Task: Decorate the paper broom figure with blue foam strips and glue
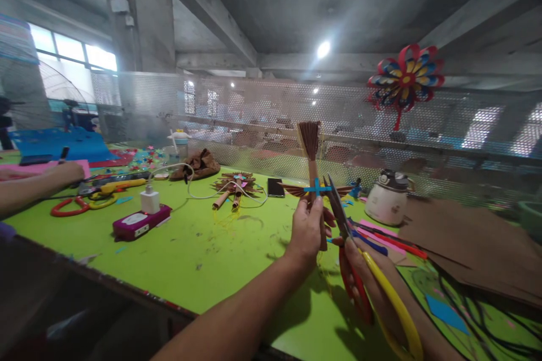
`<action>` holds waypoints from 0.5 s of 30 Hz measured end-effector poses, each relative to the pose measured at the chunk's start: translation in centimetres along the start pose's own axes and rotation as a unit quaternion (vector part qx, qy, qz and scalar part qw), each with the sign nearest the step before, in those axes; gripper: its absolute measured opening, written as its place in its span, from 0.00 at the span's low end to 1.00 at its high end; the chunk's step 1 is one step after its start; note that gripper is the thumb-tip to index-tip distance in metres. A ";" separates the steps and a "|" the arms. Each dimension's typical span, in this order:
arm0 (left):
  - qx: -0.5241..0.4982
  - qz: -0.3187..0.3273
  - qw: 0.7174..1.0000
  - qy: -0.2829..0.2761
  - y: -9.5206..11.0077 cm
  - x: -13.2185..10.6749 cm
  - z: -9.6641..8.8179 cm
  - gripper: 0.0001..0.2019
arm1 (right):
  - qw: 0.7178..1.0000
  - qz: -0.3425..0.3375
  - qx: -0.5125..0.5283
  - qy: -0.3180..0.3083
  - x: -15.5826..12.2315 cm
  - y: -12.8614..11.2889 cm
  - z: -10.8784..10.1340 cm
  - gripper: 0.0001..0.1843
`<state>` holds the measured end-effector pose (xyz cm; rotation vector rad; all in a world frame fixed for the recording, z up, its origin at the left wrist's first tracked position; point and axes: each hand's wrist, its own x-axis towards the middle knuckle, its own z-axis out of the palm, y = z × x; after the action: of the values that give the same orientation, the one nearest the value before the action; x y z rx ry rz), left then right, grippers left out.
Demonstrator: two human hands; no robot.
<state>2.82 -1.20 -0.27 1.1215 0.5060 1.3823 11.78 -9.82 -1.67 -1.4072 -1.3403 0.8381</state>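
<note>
My left hand [308, 225] is closed around a brown paper craft figure [312, 166], held upright over the table. Its top fans out into a fringed brush, pleated wings spread to both sides, and a blue paper cross [317, 186] sits at its middle. Yellow thread hangs along the figure and below it. In my right hand [359, 265] is a pair of scissors [341, 211] with one red and one yellow handle. The blades point up, near the right end of the blue strip; whether they touch it I cannot tell.
On the green table [182, 271] lie a purple power strip [141, 223] with a white charger, a phone [275, 188] and several brown paper rolls [235, 194]. A kettle-like jug [386, 200] and brown cardboard [478, 242] stand right. A co-worker's arm [42, 183] reaches in from the left.
</note>
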 end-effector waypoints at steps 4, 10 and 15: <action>-0.002 -0.010 1.000 0.005 -0.1 -0.1 0.2 0.14 | 1.000 0.003 0.011 0.013 -0.1 0.0 0.2 0.23; -0.005 -0.012 1.000 0.001 -0.2 -0.4 0.4 0.15 | 0.999 -0.010 0.018 0.044 -0.3 -0.3 0.4 0.22; -0.019 -0.009 1.000 -0.002 -0.5 -0.3 0.3 0.15 | 0.999 -0.017 0.015 0.048 -0.3 -0.2 0.5 0.23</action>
<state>3.33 -1.46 -0.65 1.0851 0.4843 1.3681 11.17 -10.01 -1.62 -1.3797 -1.2700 0.7551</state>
